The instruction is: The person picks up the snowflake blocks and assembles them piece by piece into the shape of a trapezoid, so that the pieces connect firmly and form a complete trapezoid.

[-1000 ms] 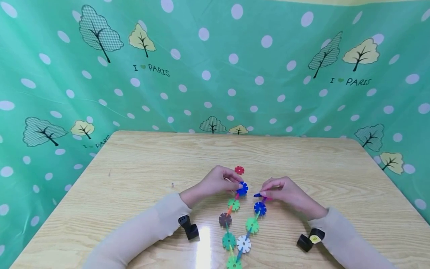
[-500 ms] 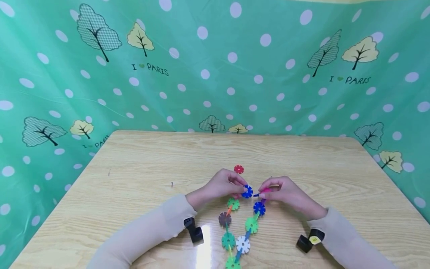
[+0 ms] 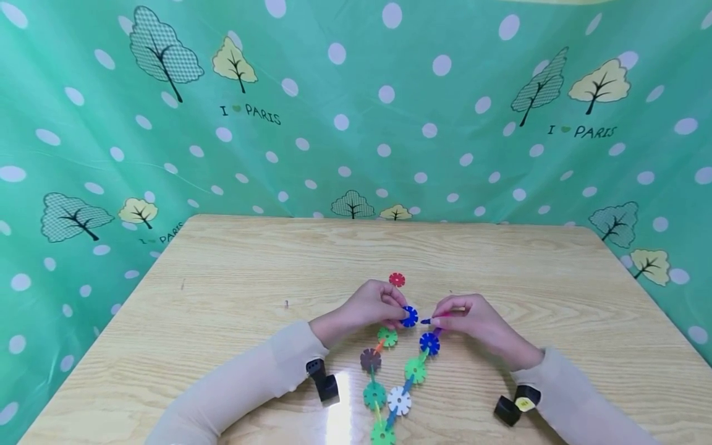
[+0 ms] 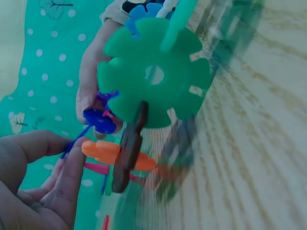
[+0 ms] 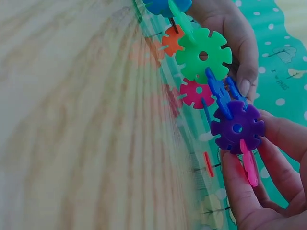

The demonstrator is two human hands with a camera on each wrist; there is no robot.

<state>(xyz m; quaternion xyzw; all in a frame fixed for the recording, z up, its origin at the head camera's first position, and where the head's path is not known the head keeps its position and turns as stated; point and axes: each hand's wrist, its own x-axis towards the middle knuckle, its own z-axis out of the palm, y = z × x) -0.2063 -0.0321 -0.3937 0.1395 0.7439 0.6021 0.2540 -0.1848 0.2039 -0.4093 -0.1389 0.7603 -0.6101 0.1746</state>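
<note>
Interlocking plastic snowflake discs form a chain bent into two strands. My left hand point(image 3: 374, 306) pinches a blue disc point(image 3: 410, 317) at the end of the left strand between thumb and fingers. Facing it, my right hand point(image 3: 473, 316) pinches a dark blue disc point(image 3: 426, 321), seen edge-on, at the right strand's end. A small gap separates the two blue discs in the head view. A purple disc point(image 5: 237, 127) and a pink disc point(image 5: 249, 165) sit by my right fingertips. Below the left hand hang a brown disc point(image 3: 370, 360) and a green disc point(image 4: 153, 74).
A loose red disc point(image 3: 397, 280) lies on the wooden table point(image 3: 250, 259) beyond the hands. The chain's white disc point(image 3: 399, 400) and light green disc point(image 3: 382, 432) lie toward the near edge. A green dotted curtain point(image 3: 345, 154) hangs behind the table.
My left hand has moved right with its blue disc, closer to the right hand's disc. The right hand has stayed almost in place, its dark blue disc shifting slightly.
</note>
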